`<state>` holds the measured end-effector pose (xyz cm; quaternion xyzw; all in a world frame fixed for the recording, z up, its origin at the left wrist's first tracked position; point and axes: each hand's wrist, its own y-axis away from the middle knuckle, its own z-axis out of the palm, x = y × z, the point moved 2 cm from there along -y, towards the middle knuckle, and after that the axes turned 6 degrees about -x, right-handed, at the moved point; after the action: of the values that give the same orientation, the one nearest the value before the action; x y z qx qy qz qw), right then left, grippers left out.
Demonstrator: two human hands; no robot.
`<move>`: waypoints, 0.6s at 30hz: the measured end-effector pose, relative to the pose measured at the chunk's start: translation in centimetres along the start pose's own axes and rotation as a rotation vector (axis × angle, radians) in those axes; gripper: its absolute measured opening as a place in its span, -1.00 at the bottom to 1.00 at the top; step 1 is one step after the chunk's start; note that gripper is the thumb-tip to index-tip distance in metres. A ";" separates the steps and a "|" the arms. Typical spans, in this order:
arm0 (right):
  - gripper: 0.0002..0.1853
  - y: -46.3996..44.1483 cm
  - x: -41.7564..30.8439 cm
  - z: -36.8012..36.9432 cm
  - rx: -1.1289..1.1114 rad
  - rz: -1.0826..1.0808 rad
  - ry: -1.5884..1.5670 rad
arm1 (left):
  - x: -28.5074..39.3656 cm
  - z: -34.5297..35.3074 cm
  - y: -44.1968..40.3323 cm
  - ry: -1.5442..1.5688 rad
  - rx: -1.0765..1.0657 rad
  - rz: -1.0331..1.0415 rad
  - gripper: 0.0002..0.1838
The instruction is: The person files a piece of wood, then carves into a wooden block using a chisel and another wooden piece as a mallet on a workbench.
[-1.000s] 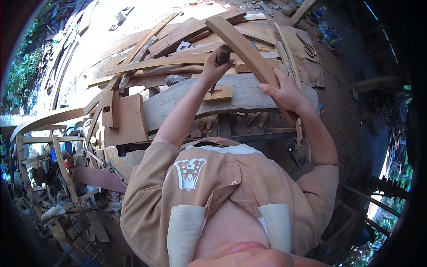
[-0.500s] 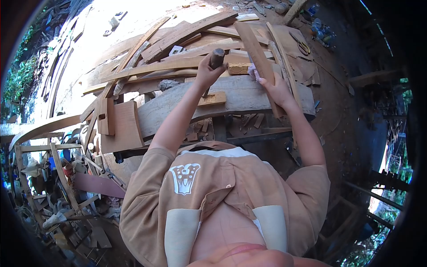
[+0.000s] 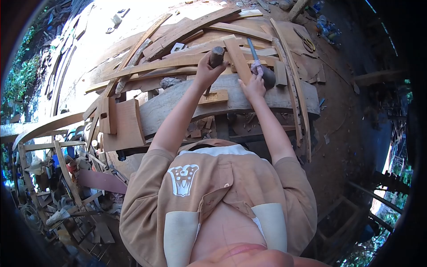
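Note:
My left hand (image 3: 211,70) is closed round the dark wooden handle (image 3: 217,57) of an upright tool. Its narrow shaft reaches down to a small light-brown block (image 3: 214,97) on the thick grey beam (image 3: 171,104). My right hand (image 3: 254,88) is at the near end of a flat wooden board (image 3: 239,58), thumb on its left edge. The fingers on the other side touch the cloth-wrapped part (image 3: 256,67) of a thin bluish rod (image 3: 252,48); they partly hide the contact. Just right of them is a dark cylinder (image 3: 268,77) beside a wooden block (image 3: 280,74).
Long planks (image 3: 191,33) lie crossed beyond the beam. Two thin strips (image 3: 296,84) run down its right side, with yellow-handled pliers (image 3: 308,44) farther out. At the left stand a slotted block (image 3: 106,115) and a wide board (image 3: 128,124). Scrap clutters the lower left.
The board in my right hand has moved left and now looks shorter. My right hand has shifted left, uncovering the dark cylinder and block. My left hand has lowered slightly with its tool.

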<state>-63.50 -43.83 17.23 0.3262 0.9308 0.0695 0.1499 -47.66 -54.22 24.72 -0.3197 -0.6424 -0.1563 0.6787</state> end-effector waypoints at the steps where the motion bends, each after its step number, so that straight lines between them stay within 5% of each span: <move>1: -0.29 0.0 -0.3 -0.5 0.124 -0.101 -0.088 | 0.1 0.0 0.0 0.007 -0.007 0.005 -0.73; 6: -0.28 1.0 -5.1 -6.8 0.243 -0.624 -0.678 | 1.0 0.3 0.3 -0.012 0.012 0.063 -0.79; 8: -0.33 2.4 -8.4 -9.7 0.028 -0.945 -1.198 | 1.3 0.4 0.6 0.055 0.009 0.065 -0.76; 12: -0.48 1.4 -12.3 -9.8 -0.205 -1.037 -1.247 | -1.2 -1.7 2.1 -0.001 -0.105 -0.111 -0.60; 16: -0.79 2.1 -14.0 -9.0 -0.357 -0.805 -1.555 | -1.4 -3.9 5.8 -0.284 -0.236 -0.182 -0.34; 18: -0.75 1.8 -14.3 -8.8 -0.490 -0.805 -1.557 | -2.8 -4.7 7.7 -1.002 -0.339 -0.093 -0.22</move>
<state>-54.69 -51.71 29.31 -0.1097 0.5690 -0.0322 0.8143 -39.59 -52.01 20.30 -0.4318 -0.8670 -0.1161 0.2199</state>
